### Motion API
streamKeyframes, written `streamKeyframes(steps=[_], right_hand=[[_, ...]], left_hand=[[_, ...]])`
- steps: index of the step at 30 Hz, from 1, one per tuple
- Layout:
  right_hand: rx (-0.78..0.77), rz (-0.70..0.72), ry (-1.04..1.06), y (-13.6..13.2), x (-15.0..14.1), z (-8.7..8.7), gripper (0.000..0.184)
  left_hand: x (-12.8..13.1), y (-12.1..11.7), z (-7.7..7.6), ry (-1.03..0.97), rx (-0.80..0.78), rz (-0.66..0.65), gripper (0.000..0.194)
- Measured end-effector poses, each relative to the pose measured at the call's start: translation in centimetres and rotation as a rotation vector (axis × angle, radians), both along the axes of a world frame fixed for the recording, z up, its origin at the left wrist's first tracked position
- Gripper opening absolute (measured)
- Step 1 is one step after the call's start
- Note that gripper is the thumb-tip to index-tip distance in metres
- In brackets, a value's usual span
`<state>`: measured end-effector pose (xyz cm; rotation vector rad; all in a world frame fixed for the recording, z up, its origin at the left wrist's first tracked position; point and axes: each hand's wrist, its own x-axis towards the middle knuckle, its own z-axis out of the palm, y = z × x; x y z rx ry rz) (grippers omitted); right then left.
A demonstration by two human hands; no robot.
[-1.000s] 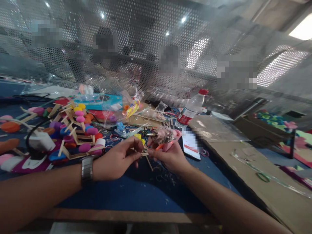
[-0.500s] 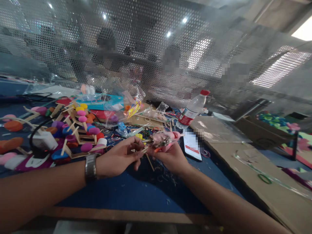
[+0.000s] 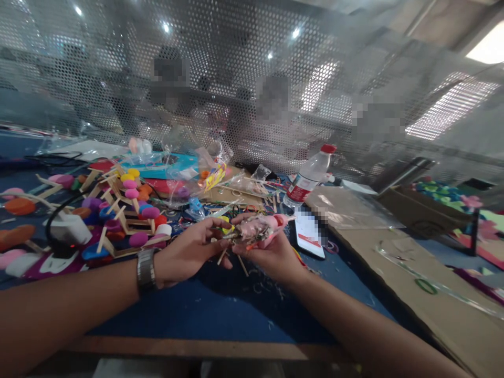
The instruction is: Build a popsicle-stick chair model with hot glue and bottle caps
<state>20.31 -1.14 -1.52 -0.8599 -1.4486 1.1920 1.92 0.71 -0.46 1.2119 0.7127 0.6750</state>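
My left hand (image 3: 188, 252), with a metal watch on the wrist, pinches thin wooden sticks (image 3: 222, 255) over the blue table top (image 3: 220, 310). My right hand (image 3: 271, 251) is closed round a pink glue gun (image 3: 258, 229), its nozzle pointing left at the sticks. The two hands meet just above the table. What exactly sits at the sticks' joint is blurred.
Stick frames with coloured foam discs (image 3: 129, 215) lie at the left beside a white plug (image 3: 69, 231). Plastic bags (image 3: 197, 178), a water bottle (image 3: 309, 176), a phone (image 3: 309, 231) and brown cardboard (image 3: 413, 273) lie behind and right. A perforated metal screen (image 3: 236, 79) backs the table; people sit beyond it.
Both hands have lifted slightly. The glue gun has tilted and its nozzle has come closer to the sticks in my left hand.
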Motion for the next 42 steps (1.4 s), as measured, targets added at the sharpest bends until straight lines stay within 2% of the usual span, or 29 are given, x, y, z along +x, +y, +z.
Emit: streamKeyframes(steps=[2,5,10,20,24,27,32,37,42], right_hand=[[-0.059,0.064,0.038,-0.2,-0.2,0.1,0.046],[-0.102,0.113,0.044,-0.5,-0.5,0.1,0.044],[-0.1,0.069,0.029,-0.5,-0.4,-0.5,0.06],[-0.134,0.105,0.058,-0.3,-0.4,-0.6,0.055],[-0.116,0.101,0.065,-0.1,0.0,-0.3,0.049],[-0.09,0.069,0.091,0.3,0.4,-0.4,0.044],[-0.09,-0.136,0.101,1.1,0.9,-1.2,0.044],[-0.174,-0.255,0.075,1.5,1.3,-1.5,0.038],[-0.199,-0.249,0.092,1.5,1.2,-1.0,0.039]], left_hand=[[0.2,-0.1,0.1,-0.031,-0.031,0.042,0.054],[0.2,-0.1,0.1,-0.064,-0.058,0.074,0.062],[0.1,0.1,-0.1,-0.09,-0.062,0.176,0.066],[0.3,0.2,-0.5,-0.106,-0.053,0.135,0.069],[0.3,0.3,-0.7,-0.075,-0.026,0.111,0.059],[0.0,0.1,-1.1,-0.035,0.064,0.049,0.052],[-0.3,-0.1,-1.3,0.053,0.2,0.007,0.035],[-0.4,0.1,-1.1,0.094,0.168,-0.007,0.028],[-0.6,0.2,-1.0,0.103,0.14,-0.001,0.028]])
